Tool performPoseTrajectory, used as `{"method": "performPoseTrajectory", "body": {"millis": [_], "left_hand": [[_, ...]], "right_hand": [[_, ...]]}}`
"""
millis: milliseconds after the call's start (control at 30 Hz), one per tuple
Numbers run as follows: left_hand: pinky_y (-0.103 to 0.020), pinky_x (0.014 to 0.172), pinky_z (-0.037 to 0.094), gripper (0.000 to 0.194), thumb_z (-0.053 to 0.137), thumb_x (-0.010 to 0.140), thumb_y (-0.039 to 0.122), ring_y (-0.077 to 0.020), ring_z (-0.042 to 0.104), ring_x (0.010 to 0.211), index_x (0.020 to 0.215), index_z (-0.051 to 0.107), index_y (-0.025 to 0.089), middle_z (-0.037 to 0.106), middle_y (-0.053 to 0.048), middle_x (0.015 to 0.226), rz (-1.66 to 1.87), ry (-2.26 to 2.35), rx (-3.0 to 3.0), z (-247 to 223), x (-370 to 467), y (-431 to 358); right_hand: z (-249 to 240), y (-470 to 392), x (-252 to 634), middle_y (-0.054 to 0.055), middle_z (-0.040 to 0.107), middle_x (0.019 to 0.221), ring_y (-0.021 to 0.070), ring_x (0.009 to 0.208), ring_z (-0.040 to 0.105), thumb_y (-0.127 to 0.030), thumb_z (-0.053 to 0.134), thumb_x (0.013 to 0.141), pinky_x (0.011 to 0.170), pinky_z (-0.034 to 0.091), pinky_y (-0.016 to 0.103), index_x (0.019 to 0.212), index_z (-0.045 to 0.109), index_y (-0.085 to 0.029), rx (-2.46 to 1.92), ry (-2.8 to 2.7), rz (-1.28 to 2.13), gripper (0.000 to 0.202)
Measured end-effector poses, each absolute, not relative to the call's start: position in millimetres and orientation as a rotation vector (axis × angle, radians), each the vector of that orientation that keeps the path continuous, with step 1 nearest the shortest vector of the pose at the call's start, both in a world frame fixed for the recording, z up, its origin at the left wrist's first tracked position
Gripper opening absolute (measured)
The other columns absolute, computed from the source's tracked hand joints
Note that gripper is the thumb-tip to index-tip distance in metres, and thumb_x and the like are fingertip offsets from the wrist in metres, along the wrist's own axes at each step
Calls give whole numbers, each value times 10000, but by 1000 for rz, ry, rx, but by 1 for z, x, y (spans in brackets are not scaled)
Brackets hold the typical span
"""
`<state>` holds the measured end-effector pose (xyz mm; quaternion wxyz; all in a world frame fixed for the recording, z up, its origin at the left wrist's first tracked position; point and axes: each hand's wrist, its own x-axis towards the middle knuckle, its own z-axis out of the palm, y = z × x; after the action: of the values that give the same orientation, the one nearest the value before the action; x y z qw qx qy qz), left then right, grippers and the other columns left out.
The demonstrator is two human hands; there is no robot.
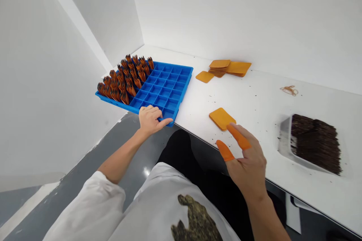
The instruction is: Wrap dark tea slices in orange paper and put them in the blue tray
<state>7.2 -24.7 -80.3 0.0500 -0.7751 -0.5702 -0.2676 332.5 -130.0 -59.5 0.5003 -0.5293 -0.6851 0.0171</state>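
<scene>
My left hand (152,119) grips the near edge of a blue divided tray (160,90), close to its near right corner. Folded orange-and-dark pieces (121,83) stand in the tray's left compartments; those on the right show bare blue. Nothing is held in my right hand (241,148), whose thumb and index finger are apart and wear orange finger covers. That hand is beside a small stack of orange-yellow squares (221,118) near the table's front edge, and the index fingertip overlaps the stack's right corner in view; contact is unclear.
More orange-yellow sheets (220,67) lie near the wall. Rubber bands (289,90) are at the back right. A clear box (286,139) with dark brown strips (316,143) stands on the right of the white table (249,105). Dark crumbs dot the surface.
</scene>
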Motion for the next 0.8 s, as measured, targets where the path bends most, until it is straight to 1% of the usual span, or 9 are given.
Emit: {"method": "performPoseTrajectory", "body": {"millis": [133,233,333,400,467,533,600,700,800], "left_hand": [[-442,758,306,644,606,1012,699,-196,540,669,580,550,226,619,-33,591,-861,-1621,-2463,-81,-7,-37],[-450,734,306,622,546,1058,555,-184,509,627,544,454,217,566,-20,552,-898,-1511,-2540,-76,-27,-39],[-447,768,377,569,553,1053,439,-183,525,635,549,415,214,537,-6,550,-966,-1399,-2668,-71,-57,-34],[-457,914,470,444,638,1001,433,-218,642,801,623,524,231,650,-20,692,-1102,-1424,-2649,-71,-76,-32],[-535,1166,454,219,778,891,461,-314,679,1202,895,706,254,771,-75,1094,-1316,-1635,-2402,-75,-88,-32],[-628,1321,331,622,897,764,468,-409,481,1547,1321,695,276,638,-122,1535,-1548,-1946,-2061,-81,-92,-34],[-643,1340,337,936,931,725,440,-428,394,1633,1569,543,316,505,-117,1699,-1825,-2207,-1901,-88,-88,-35],[-579,1277,483,960,866,756,335,-388,510,1574,1635,482,335,559,-88,1676,-2326,-2285,-1921,-96,-77,-35],[-544,1249,534,970,805,728,249,-374,556,1541,1645,495,316,597,-73,1658,-2559,-2211,-1882,-99,-74,-32]], "right_hand": [[-52,-116,324,143,738,1442,383,1367,698,-342,781,1033,1162,591,642,1593,643,-310,-1249,-1689,15,578],[-45,-103,314,136,745,1425,371,1358,707,-318,784,1033,1145,610,620,1594,637,-306,-1191,-1738,7,580],[-41,-94,306,133,736,1441,372,1399,685,-306,777,1039,1163,597,628,1591,635,-303,-1158,-1766,25,570],[-42,-92,304,135,735,1445,378,1398,685,-321,774,1042,1159,596,639,1579,646,-301,-1170,-1765,39,552],[-44,-92,305,135,737,1444,379,1381,694,-330,775,1041,1154,598,644,1567,659,-299,-1193,-1759,61,539],[-48,-93,306,135,734,1454,378,1384,693,-336,778,1039,1163,593,647,1561,667,-295,-1226,-1739,84,536],[-50,-94,308,138,723,1478,381,1404,682,-348,782,1036,1185,578,652,1559,672,-290,-1261,-1715,106,538],[-52,-94,309,137,715,1497,379,1414,678,-370,786,1032,1205,563,646,1548,686,-288,-1295,-1699,135,532],[-53,-94,309,135,714,1498,374,1412,680,-385,784,1031,1214,558,632,1537,699,-287,-1312,-1686,163,522]]}}
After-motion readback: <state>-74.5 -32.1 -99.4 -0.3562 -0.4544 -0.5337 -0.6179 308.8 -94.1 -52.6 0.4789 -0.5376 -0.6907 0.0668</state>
